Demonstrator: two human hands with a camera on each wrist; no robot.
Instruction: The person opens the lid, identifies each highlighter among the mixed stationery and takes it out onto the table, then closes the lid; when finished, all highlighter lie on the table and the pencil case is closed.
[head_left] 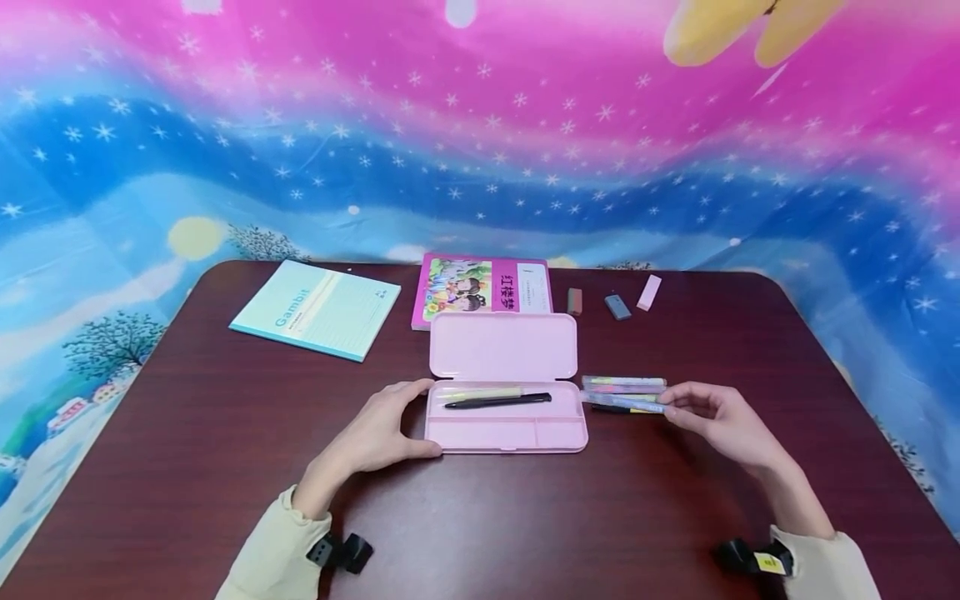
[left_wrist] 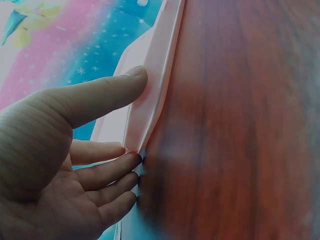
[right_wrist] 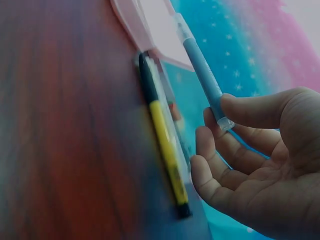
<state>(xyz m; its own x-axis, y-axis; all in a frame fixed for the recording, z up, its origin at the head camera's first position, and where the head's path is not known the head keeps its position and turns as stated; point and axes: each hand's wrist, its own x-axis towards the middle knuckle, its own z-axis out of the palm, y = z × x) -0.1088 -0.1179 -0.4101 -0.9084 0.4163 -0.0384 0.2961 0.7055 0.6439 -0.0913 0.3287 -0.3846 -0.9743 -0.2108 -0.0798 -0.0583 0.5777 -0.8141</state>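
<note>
A pink pencil case (head_left: 480, 433) lies with its lid raised, a black pen (head_left: 498, 402) and a pale yellow pen (head_left: 480, 393) in its long rear compartment. My left hand (head_left: 382, 429) holds the case's left end, thumb at the front corner and fingers toward the back. In the left wrist view the thumb lies against the case's wall (left_wrist: 152, 95). To the right of the case, my right hand (head_left: 720, 421) pinches a blue pen (right_wrist: 202, 70) with a clear cap by one end, lifted above the table. Beneath it lies a black-and-yellow pen (right_wrist: 162, 135).
More pens (head_left: 626, 382) lie beside the case's right edge. Behind stand a pale green notebook (head_left: 315, 308), a pink picture-covered book (head_left: 480, 283), a red-green eraser (head_left: 574, 301), a blue-grey eraser (head_left: 618, 307) and a pink-white eraser (head_left: 649, 292). A printed cloth (head_left: 480, 167) hangs at the table's back.
</note>
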